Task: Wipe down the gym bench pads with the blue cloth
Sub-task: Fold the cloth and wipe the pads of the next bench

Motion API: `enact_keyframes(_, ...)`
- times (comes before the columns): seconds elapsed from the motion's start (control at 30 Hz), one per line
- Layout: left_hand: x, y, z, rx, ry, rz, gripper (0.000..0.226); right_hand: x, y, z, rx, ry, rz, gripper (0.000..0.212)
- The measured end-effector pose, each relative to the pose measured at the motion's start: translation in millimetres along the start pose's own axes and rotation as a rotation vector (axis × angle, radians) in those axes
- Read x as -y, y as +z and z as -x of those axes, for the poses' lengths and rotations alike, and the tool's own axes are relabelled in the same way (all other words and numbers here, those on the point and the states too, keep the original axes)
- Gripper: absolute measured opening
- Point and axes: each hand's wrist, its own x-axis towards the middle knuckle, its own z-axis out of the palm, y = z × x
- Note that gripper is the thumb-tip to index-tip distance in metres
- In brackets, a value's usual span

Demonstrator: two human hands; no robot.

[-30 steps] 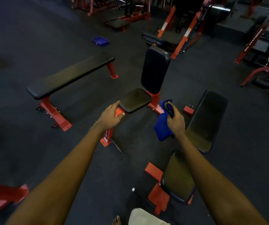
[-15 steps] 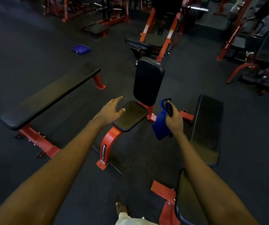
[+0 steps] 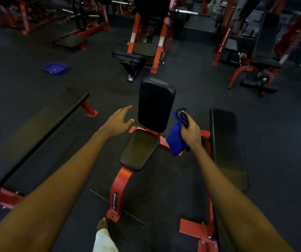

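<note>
A red-framed seat bench stands in front of me, with a black seat pad point(image 3: 139, 149) and an upright black back pad point(image 3: 155, 104). My right hand point(image 3: 189, 131) grips the blue cloth point(image 3: 176, 142) together with a dark curved object, just right of the back pad. The cloth hangs below the fist, apart from the pads. My left hand point(image 3: 118, 122) hovers with fingers spread, left of the back pad, touching nothing.
A long flat bench point(image 3: 28, 144) lies at left and an inclined bench pad point(image 3: 227, 148) at right. A blue tray point(image 3: 54, 68) sits on the dark floor at far left. Red racks and machines point(image 3: 146, 46) fill the back. My bare foot point(image 3: 102, 224) is near the bench base.
My left hand let go of the seat pad's front edge and lifted up beside the back pad. I have stepped closer, facing the bench head-on. The right hand keeps its hold on the cloth.
</note>
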Motion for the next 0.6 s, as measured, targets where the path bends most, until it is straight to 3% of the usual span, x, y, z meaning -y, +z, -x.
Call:
enact_keyframes(0.33,103.6,-63.4,-121.8,0.167,0.138,-0.004,0.066,48.7,89.1,-63.7,-0.145,0.122,0.047,0.057)
enact_keyframes(0.6,117.3,-78.3,-198.9,0.269,0.224,-0.036,0.066,58.4,119.1,-111.1,-0.192,0.211,0.095,0.058)
